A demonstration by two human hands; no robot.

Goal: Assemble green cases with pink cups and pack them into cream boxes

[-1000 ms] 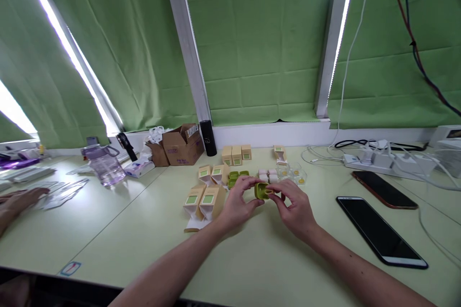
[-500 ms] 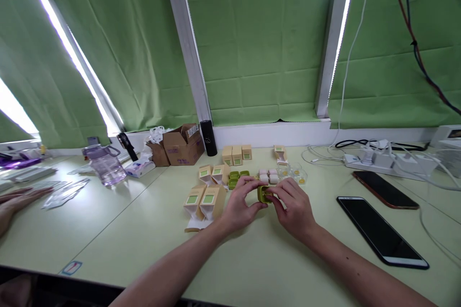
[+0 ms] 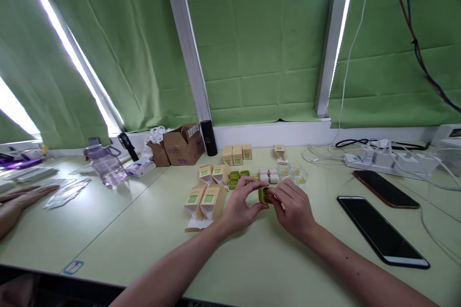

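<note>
Between my hands is a small green case (image 3: 262, 195), held up just above the table with its open side towards the right. My left hand (image 3: 241, 205) grips it by thumb and fingers from the left. The fingers of my right hand (image 3: 294, 207) are closed at its open side, gripping its edge; anything between those fingertips inside is hidden. Just behind are several green cases (image 3: 234, 180), white-and-pink small cylinders (image 3: 268, 175) and clear round plastic pieces with yellow centres (image 3: 291, 172). Near my left hand stand opened kraft paper boxes (image 3: 212, 201) with green labels.
Closed kraft boxes (image 3: 236, 155) and one open box (image 3: 280, 154) stand farther back. Two phones (image 3: 382, 230) lie at right, before a power strip (image 3: 389, 163). At left are a cardboard carton (image 3: 183, 146), a water bottle (image 3: 105, 165), plastic bags (image 3: 66, 193) and another person's hand (image 3: 27, 200).
The case has turned slightly, and the fingers of my right hand sit a little deeper at its opening. The other person's hand at far left has shifted slightly right.
</note>
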